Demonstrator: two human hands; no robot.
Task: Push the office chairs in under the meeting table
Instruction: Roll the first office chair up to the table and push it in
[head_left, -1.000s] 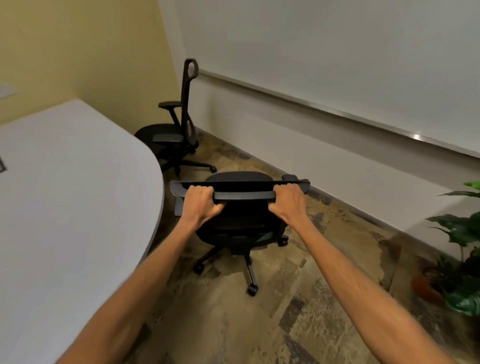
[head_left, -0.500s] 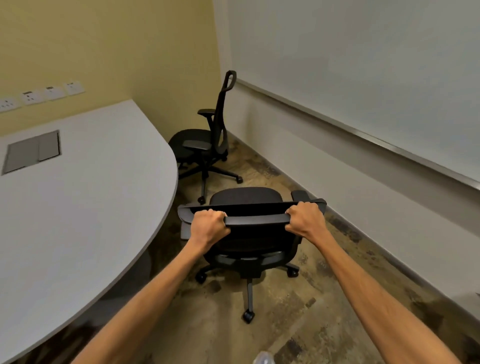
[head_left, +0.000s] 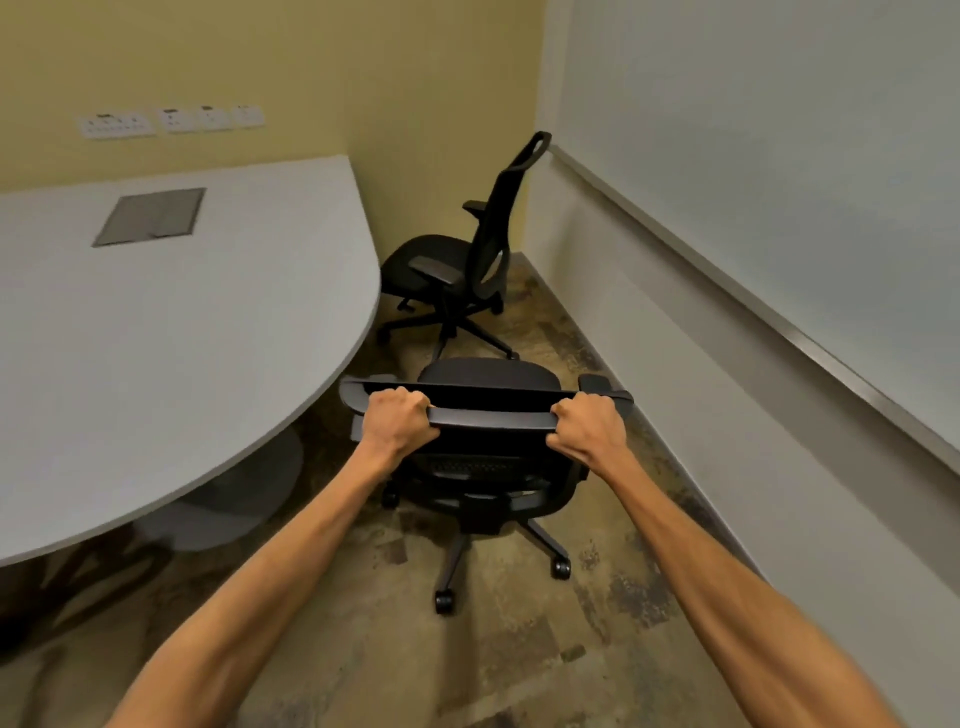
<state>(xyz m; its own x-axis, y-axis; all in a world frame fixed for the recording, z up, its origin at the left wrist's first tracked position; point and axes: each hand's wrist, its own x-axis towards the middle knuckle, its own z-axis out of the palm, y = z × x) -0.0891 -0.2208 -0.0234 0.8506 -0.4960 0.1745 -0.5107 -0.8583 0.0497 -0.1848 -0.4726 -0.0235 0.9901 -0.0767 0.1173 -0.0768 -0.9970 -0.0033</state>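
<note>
Currently, left hand (head_left: 397, 422) and right hand (head_left: 586, 427) each grip the chair (head_left: 488, 415) top rail, fingers fully wrapped. Chair stands beside the bench (head_left: 208, 322).

The meeting table (head_left: 182, 332) runs off the left edge; the wall sockets (head_left: 171, 120) are too blurred to read — both forearms leave the bottom edge.

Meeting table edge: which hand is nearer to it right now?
Left. The left hand grips the chair backrest end beside the meeting table; the right hand grips the end toward the wall.
</note>
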